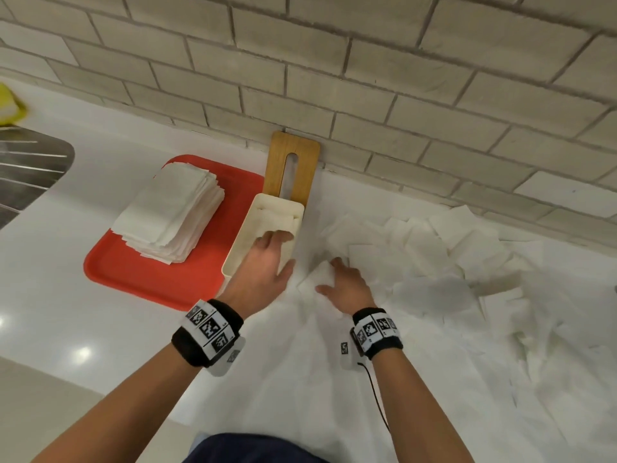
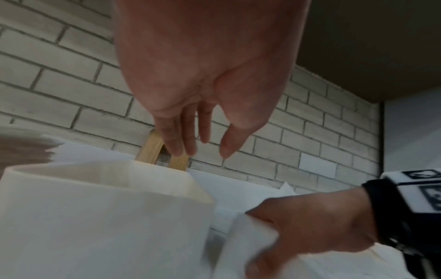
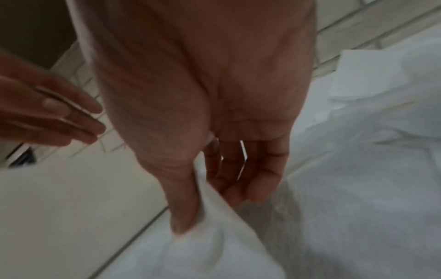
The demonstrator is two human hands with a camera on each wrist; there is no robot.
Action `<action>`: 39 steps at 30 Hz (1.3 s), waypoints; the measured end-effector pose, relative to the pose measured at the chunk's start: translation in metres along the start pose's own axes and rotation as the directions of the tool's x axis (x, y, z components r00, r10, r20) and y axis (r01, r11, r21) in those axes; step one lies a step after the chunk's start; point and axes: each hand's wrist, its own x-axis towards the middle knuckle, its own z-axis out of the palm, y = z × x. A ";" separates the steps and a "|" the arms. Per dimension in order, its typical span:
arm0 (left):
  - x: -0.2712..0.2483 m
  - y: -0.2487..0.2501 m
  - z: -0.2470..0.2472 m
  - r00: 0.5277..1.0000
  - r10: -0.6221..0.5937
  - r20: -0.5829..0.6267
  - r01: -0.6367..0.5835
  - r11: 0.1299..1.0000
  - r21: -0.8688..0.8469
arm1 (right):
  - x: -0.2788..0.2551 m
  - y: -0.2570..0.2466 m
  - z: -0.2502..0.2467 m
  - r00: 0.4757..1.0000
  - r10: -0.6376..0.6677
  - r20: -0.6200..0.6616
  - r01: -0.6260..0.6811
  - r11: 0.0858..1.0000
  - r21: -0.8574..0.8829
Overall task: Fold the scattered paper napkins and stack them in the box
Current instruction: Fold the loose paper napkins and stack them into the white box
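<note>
A loose napkin lies on the counter just right of the open box, pinched between thumb and fingers of the right hand. The left hand hovers over the box, fingers straight, holding nothing. The fold should go best if the left hand pins one edge while the right carries its edge across, corners matched, before creasing among the scattered napkins toward the counter's right edge.

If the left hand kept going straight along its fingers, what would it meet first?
The left hand hovers open over the cream box, fingers pointing toward the wall. Straight on, it would likely meet the box's far end wall first, or pass over it to the wooden lid leaning there; height is unclear.
</note>
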 end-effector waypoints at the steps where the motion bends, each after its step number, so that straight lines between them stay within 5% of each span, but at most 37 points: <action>1: -0.007 0.002 0.003 0.999 0.036 0.039 -0.035 0.999 -0.036 | -0.006 0.001 -0.006 1.000 -0.002 -0.023 0.004 0.996 0.086; 4: -0.020 0.003 0.012 0.970 0.201 0.138 -0.187 0.976 -0.111 | -0.033 0.001 -0.028 0.997 -0.033 -0.067 0.057 0.917 0.395; 7: -0.022 0.008 0.016 0.938 0.292 0.188 -0.254 0.945 -0.204 | -0.062 -0.002 -0.051 0.998 -0.044 -0.041 0.060 0.626 0.778; 9: -0.019 0.016 0.015 0.927 0.331 0.177 -0.271 0.916 -0.295 | -0.075 -0.003 -0.063 0.998 -0.048 -0.036 0.055 0.495 0.867; 11: -0.016 0.024 0.015 0.923 0.351 0.156 -0.280 0.893 -0.352 | -0.081 -0.003 -0.069 0.998 -0.049 -0.034 0.053 0.456 0.888; 21: -0.004 0.031 0.014 0.990 0.142 0.017 -0.117 0.870 -0.479 | -0.102 -0.011 -0.063 0.969 -0.110 -0.221 0.246 0.495 0.833; 28: 0.042 -0.006 -0.011 0.965 -0.083 -0.249 0.014 0.963 -0.270 | -0.094 -0.057 -0.035 0.916 -0.166 -0.365 0.387 0.603 0.698; 34: 0.087 -0.032 -0.043 0.968 -0.136 -0.213 0.116 0.988 -0.105 | -0.048 -0.103 -0.008 0.924 -0.143 -0.356 0.314 0.815 0.487; 39: 0.114 -0.075 -0.026 0.985 -0.146 0.090 0.116 0.953 0.279 | -0.008 -0.133 0.003 0.983 -0.119 -0.137 0.161 0.923 0.349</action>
